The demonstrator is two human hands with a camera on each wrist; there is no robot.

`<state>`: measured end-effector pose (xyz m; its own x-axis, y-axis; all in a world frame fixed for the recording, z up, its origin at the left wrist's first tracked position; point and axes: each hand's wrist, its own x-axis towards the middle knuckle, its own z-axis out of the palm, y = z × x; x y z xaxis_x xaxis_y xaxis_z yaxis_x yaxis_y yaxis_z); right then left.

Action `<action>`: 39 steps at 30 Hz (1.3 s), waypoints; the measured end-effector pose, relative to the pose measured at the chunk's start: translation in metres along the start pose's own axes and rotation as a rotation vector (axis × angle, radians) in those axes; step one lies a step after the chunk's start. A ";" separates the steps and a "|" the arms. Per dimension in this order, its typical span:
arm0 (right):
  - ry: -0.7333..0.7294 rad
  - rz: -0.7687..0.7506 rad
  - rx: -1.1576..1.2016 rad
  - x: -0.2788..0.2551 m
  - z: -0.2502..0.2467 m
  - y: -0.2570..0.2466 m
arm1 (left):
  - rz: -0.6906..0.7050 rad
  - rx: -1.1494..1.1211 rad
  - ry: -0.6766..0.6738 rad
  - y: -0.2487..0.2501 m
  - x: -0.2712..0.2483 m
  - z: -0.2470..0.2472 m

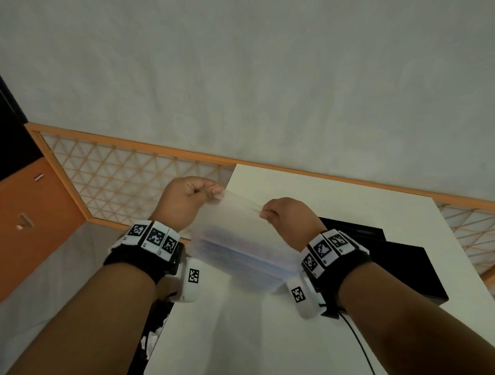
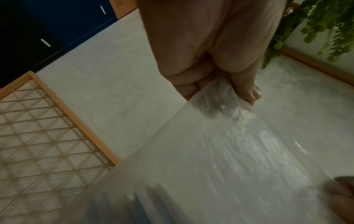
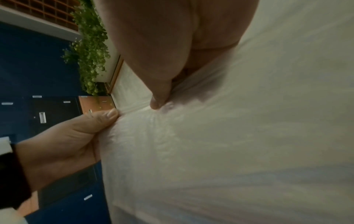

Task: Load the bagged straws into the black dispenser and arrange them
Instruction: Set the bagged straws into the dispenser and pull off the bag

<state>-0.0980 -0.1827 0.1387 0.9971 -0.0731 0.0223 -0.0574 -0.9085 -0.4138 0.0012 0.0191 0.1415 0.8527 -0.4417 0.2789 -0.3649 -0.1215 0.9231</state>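
Observation:
A clear plastic bag of straws (image 1: 241, 245) hangs above the white table (image 1: 250, 346), its pale blue and white contents blurred. My left hand (image 1: 209, 191) pinches the bag's top edge at its left corner. My right hand (image 1: 266, 210) pinches the same edge further right, so the film is stretched taut between them. The left wrist view shows my thumb and curled fingers (image 2: 247, 92) clamped on crumpled film of the bag (image 2: 229, 151). In the right wrist view both hands grip the bag (image 3: 229, 144). The black dispenser (image 1: 404, 267) lies on the table behind my right wrist, partly hidden.
An orange-framed lattice screen (image 1: 130, 180) stands along the table's far side and continues at the right. A black cable (image 1: 363, 351) trails from my right wristband. Dark blue cabinets (image 3: 38, 72) and a hanging green plant (image 3: 90, 50) lie beyond.

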 end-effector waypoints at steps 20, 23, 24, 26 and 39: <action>0.067 0.268 -0.082 -0.064 -0.032 0.094 | -0.082 0.042 -0.021 -0.017 -0.015 -0.036; 0.133 0.315 -0.047 -0.073 -0.038 0.102 | -0.096 -0.012 0.024 -0.017 -0.016 -0.036; 0.150 0.286 -0.059 -0.072 -0.039 0.098 | -0.090 -0.018 0.018 -0.015 -0.015 -0.036; 0.191 0.192 -0.071 -0.066 -0.039 0.077 | -0.074 0.009 -0.028 -0.008 -0.011 -0.032; -0.048 0.062 0.450 0.002 -0.026 -0.046 | 0.082 0.579 -0.097 0.039 0.005 -0.002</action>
<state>-0.0950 -0.1515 0.1819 0.9942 -0.0933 -0.0528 -0.1002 -0.6331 -0.7676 -0.0080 0.0141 0.1797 0.7850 -0.5462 0.2922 -0.5958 -0.5366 0.5976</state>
